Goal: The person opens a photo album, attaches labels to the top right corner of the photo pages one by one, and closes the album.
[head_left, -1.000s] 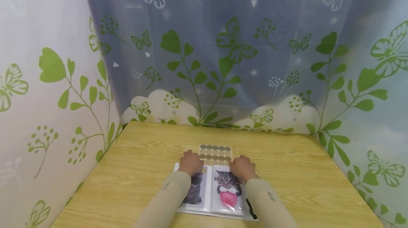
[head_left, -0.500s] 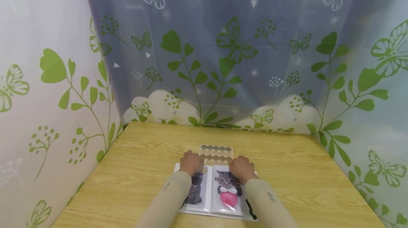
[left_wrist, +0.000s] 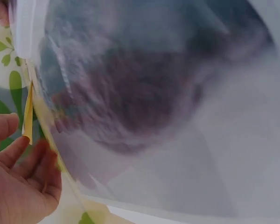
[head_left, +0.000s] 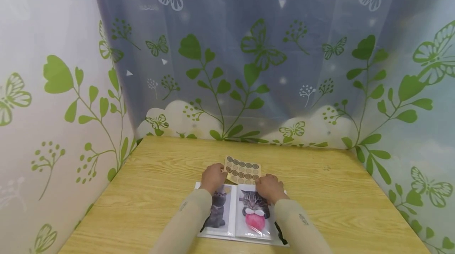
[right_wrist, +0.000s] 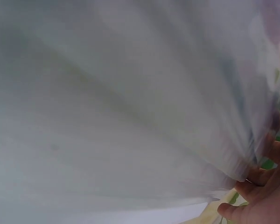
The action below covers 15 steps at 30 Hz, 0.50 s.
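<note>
As we look from left to right, the left hand (head_left: 212, 177) bends over the open photo album (head_left: 232, 214) at eleven o'clock, thumb and forefinger pinching the left edge of the sheet of round marks (head_left: 243, 170), which slants at twelve o'clock, just beyond the album. At one o'clock the right hand (head_left: 271, 187) curls over the album's upper corner – we cannot tell whether it grips or only rests. The left hand hides part of the grey animal picture (head_left: 217, 216); the right covers an edge of the tabby cat picture (head_left: 255, 202). Blurred page fills most of both wrist views. On the left sleeve (head_left: 186, 216) and right sleeve (head_left: 300, 232) we see small print – too tiny to read.
</note>
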### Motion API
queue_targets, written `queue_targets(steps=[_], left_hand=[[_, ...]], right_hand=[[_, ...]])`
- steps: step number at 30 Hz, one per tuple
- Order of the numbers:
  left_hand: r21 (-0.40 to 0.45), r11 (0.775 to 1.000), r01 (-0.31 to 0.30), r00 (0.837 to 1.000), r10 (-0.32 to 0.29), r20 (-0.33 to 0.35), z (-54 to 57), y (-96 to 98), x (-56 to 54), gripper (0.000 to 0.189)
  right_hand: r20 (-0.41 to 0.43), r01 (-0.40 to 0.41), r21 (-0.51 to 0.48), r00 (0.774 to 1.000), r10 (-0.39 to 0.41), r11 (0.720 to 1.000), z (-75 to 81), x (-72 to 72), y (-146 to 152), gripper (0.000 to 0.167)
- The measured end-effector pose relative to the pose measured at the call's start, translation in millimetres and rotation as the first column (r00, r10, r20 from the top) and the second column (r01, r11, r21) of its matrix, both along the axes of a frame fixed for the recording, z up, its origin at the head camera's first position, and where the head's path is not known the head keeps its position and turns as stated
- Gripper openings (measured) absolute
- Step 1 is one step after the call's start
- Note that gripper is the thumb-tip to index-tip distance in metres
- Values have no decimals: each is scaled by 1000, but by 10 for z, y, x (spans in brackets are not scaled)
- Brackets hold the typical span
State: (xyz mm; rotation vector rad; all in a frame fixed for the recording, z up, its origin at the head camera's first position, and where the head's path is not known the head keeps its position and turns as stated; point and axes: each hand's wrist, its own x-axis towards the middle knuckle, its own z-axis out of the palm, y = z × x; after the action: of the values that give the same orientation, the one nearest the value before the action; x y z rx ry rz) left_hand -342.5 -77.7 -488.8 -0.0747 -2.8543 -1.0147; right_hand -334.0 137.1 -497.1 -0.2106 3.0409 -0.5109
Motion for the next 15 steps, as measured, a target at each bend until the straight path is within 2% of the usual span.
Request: queue_targets(steps=[5, 8, 15], left_hand=[[132, 991, 0, 1000, 4, -30, 35, 39, -14, 29], [215, 976, 9, 999, 1, -50, 68, 72, -16, 30], [402, 909, 114, 992, -80, -100, 252, 160, -7, 31]], right_hand=[[9, -5, -11, 1000, 5, 1000, 9, 20, 29, 40], [13, -1, -30, 1000, 2, 1000, 33, 32, 55, 37], [29, 32, -128, 999, -29, 991, 81, 33, 134, 40]])
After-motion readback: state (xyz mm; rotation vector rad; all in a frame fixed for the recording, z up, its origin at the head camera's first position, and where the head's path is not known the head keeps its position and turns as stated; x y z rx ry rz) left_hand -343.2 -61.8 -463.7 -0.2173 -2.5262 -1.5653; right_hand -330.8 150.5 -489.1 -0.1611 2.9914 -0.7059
